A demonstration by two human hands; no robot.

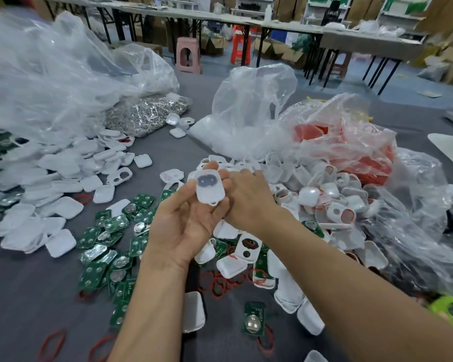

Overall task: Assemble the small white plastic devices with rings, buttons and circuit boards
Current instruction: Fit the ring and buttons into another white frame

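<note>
My left hand [183, 218] is raised palm-up and pinches a small white plastic shell [209, 188] with a dark button window between thumb and fingertips. My right hand [249, 197] lies just to the right of it, back up, its fingers reaching over a heap of white shells [311, 194]; what its fingertips touch is hidden. Green circuit boards [110, 246] with coin cells lie scattered below left. Red rubber rings [220, 283] lie on the grey table [24, 296] near my forearms. More white shell halves [50, 199] are piled at the left.
A clear bag of metal parts [147, 113] lies at the back left, a bag of white pieces [236, 131] at centre, and a bag of red parts [351, 147] at the right. Large crumpled plastic bags flank both sides. Stools and long tables stand behind.
</note>
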